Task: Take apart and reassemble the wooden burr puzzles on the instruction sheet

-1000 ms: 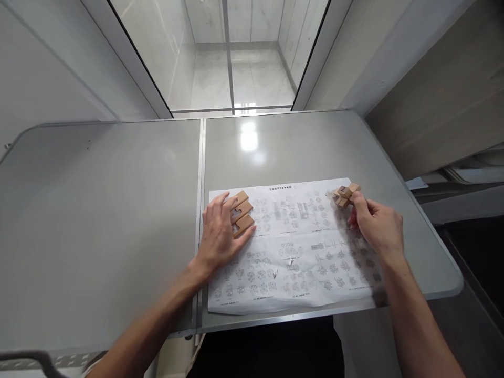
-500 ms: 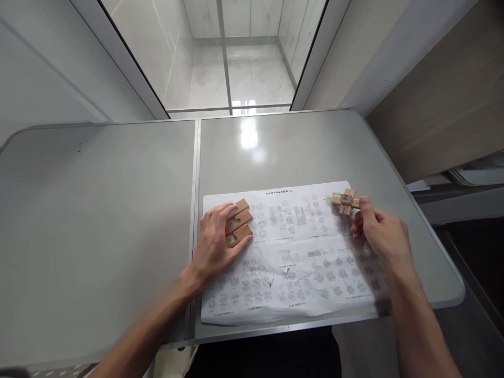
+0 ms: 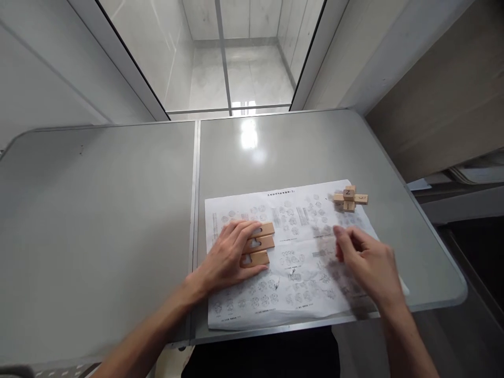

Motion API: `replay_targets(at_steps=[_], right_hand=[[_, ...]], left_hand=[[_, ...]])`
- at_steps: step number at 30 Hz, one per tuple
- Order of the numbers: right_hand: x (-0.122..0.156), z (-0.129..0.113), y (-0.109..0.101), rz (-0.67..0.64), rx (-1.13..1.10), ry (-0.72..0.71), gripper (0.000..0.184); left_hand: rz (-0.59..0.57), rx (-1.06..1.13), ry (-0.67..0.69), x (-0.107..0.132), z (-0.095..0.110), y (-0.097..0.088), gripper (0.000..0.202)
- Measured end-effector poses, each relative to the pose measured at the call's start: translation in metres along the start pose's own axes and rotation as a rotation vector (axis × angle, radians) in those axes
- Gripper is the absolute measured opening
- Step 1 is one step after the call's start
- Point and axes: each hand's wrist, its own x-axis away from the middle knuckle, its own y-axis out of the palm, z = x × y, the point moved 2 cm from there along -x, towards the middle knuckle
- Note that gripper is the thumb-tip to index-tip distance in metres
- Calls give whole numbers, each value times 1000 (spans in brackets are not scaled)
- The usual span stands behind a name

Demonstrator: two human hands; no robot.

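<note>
Three notched wooden puzzle pieces (image 3: pixel 264 243) lie side by side on the printed sheet (image 3: pixel 236 310). My left hand (image 3: pixel 228 252) is closed around their left ends, thumb along the near piece and fingers over the far one. A cross-shaped wooden interlocking puzzle (image 3: pixel 348 199), marked with a letter-like figure on top, rests at the sheet's far right corner. Nearer to me, my right hand (image 3: pixel 366 257) hovers apart from it over the paper's right side. Its fingers are curled in, thumb against them, and nothing shows in them.
The sheet, creased and covered in small diagrams, lies on a grey folding table (image 3: pixel 129 210) with a metal seam (image 3: pixel 195 184) left of the paper. Behind the table stands a framed glass panel (image 3: pixel 252 68). A wooden panel (image 3: pixel 437 89) rises at the right.
My right hand has let go of the cross-shaped puzzle and drawn back toward me. My left hand has shifted the three pieces right and nearer, turning them straighter.
</note>
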Motion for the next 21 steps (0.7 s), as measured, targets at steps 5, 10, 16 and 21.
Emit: replay_targets(at_steps=[5, 10, 16, 21], right_hand=[[32, -24, 30, -205, -174, -239, 34], [54, -44, 58, -297, -302, -347, 12], [66, -52, 83, -237, -265, -454, 14], [69, -49, 92, -148, -170, -483, 15]], left_hand=[[-19, 23, 25, 0, 9, 7, 73], [189, 3, -98, -2, 2, 6, 25], [218, -110, -130, -2, -5, 6, 14], [154, -181, -150, -3, -5, 9, 16]])
